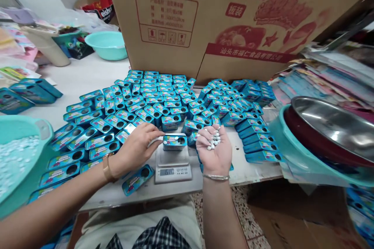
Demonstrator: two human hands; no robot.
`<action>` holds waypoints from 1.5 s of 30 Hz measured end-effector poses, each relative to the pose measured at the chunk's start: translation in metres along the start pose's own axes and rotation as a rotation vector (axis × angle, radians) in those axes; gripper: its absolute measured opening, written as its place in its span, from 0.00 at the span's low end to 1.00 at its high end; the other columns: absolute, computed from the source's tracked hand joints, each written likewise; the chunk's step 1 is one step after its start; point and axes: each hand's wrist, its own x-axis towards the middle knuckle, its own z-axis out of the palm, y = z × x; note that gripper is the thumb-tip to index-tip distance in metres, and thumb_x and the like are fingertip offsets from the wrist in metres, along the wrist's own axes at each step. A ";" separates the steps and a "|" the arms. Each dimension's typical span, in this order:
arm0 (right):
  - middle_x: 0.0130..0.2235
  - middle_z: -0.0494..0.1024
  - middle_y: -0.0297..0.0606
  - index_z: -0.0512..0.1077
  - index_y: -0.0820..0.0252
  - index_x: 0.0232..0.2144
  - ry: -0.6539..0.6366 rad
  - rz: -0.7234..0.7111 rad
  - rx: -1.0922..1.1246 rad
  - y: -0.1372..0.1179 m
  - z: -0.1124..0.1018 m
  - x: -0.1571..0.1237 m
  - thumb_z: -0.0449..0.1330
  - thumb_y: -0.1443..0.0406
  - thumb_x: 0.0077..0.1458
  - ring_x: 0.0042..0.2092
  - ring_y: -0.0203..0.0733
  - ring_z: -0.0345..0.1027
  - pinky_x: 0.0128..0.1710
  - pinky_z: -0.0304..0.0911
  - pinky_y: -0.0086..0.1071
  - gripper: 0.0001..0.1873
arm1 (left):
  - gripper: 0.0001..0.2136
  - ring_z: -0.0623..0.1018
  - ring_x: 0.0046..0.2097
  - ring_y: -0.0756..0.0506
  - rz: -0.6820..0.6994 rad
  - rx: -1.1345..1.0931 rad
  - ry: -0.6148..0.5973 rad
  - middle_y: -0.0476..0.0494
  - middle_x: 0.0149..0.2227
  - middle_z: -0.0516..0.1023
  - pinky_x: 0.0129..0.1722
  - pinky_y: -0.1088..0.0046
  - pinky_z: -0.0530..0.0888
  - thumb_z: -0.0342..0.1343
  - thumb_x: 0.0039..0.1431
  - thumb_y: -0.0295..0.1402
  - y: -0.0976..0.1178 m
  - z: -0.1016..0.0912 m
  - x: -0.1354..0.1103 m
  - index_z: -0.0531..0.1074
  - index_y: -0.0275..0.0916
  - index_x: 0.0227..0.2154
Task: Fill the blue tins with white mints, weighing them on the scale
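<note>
A small white digital scale [173, 165] stands at the table's near edge with a teal candy tin [174, 142] on its platform. My left hand [134, 148] reaches to the tin's left side, fingertips pinched at its edge. My right hand [214, 149] is held palm up just right of the scale, cupping several small white candies [214, 140]. Another teal tin [137, 179] lies flat in front of my left hand.
Many teal tins [152, 97] cover the white table [87, 74]. A teal basin of white candies [16, 159] sits at the left. A large cardboard box [222, 19] stands behind. Stacked bowls with a steel one [330, 124] are at the right, a teal bowl [107, 44] far left.
</note>
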 end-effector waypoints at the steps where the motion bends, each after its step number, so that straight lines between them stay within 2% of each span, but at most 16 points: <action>1: 0.23 0.60 0.27 0.61 0.59 0.27 0.004 0.002 0.001 0.001 0.000 0.001 0.46 0.62 0.63 0.22 0.28 0.54 0.17 0.49 0.20 0.12 | 0.11 0.69 0.43 0.44 0.004 0.008 -0.008 0.43 0.40 0.73 0.45 0.64 0.67 0.49 0.64 0.35 0.000 0.002 0.002 0.74 0.41 0.44; 14: 0.23 0.59 0.26 0.62 0.58 0.29 0.016 0.074 -0.015 0.014 -0.001 0.013 0.50 0.63 0.61 0.23 0.28 0.54 0.18 0.52 0.20 0.09 | 0.10 0.69 0.42 0.43 0.077 0.069 -0.034 0.44 0.35 0.74 0.46 0.60 0.64 0.48 0.65 0.34 0.013 0.006 0.020 0.76 0.41 0.36; 18: 0.24 0.61 0.26 0.63 0.58 0.29 0.036 0.123 -0.061 0.024 0.002 0.017 0.52 0.62 0.60 0.24 0.28 0.56 0.21 0.57 0.21 0.08 | 0.08 0.70 0.42 0.44 0.073 0.010 -0.026 0.45 0.33 0.75 0.48 0.59 0.63 0.50 0.63 0.31 0.019 0.015 0.028 0.75 0.41 0.33; 23: 0.26 0.65 0.27 0.63 0.57 0.30 0.102 0.211 -0.081 0.029 0.003 0.016 0.53 0.62 0.59 0.30 0.30 0.64 0.28 0.67 0.23 0.06 | 0.06 0.71 0.41 0.44 -0.022 -0.166 0.054 0.45 0.35 0.76 0.47 0.61 0.66 0.52 0.60 0.29 0.024 0.022 0.036 0.74 0.40 0.36; 26: 0.27 0.67 0.26 0.63 0.56 0.30 0.082 0.277 -0.083 0.029 -0.001 0.014 0.57 0.64 0.56 0.32 0.29 0.66 0.31 0.68 0.23 0.05 | 0.06 0.72 0.43 0.44 -0.060 -0.259 0.088 0.45 0.37 0.77 0.47 0.63 0.67 0.53 0.60 0.28 0.024 0.023 0.036 0.74 0.40 0.37; 30: 0.27 0.68 0.26 0.63 0.56 0.31 0.041 0.326 -0.068 0.028 -0.006 0.012 0.59 0.66 0.54 0.32 0.28 0.67 0.33 0.69 0.22 0.06 | 0.14 0.73 0.48 0.45 -0.110 -0.422 0.083 0.46 0.42 0.78 0.49 0.64 0.68 0.52 0.59 0.27 0.025 0.021 0.034 0.70 0.41 0.48; 33: 0.28 0.68 0.26 0.64 0.56 0.32 0.031 0.327 -0.078 0.029 -0.006 0.012 0.58 0.65 0.55 0.35 0.30 0.69 0.34 0.71 0.26 0.04 | 0.17 0.74 0.48 0.46 -0.100 -0.535 0.042 0.46 0.45 0.77 0.50 0.67 0.68 0.51 0.59 0.27 0.028 0.017 0.035 0.68 0.42 0.51; 36: 0.28 0.68 0.27 0.64 0.56 0.32 0.025 0.290 -0.141 0.031 -0.005 0.012 0.57 0.64 0.56 0.38 0.33 0.70 0.34 0.73 0.29 0.04 | 0.12 0.76 0.45 0.47 -0.067 -0.589 -0.024 0.47 0.45 0.77 0.48 0.70 0.69 0.50 0.60 0.28 0.030 0.011 0.039 0.72 0.42 0.45; 40: 0.29 0.68 0.28 0.65 0.57 0.32 0.023 0.256 -0.240 0.032 -0.004 0.013 0.57 0.62 0.56 0.39 0.34 0.71 0.33 0.73 0.29 0.05 | 0.09 0.75 0.36 0.48 -0.081 -0.611 -0.154 0.47 0.35 0.78 0.38 0.73 0.68 0.49 0.61 0.33 0.025 0.005 0.050 0.74 0.37 0.36; 45: 0.29 0.70 0.30 0.66 0.58 0.31 0.039 0.225 -0.291 0.032 0.000 0.014 0.55 0.60 0.59 0.35 0.33 0.71 0.30 0.73 0.29 0.08 | 0.14 0.68 0.28 0.52 -0.128 -0.693 -0.315 0.49 0.28 0.73 0.26 0.77 0.62 0.53 0.57 0.42 0.015 0.005 0.070 0.72 0.34 0.31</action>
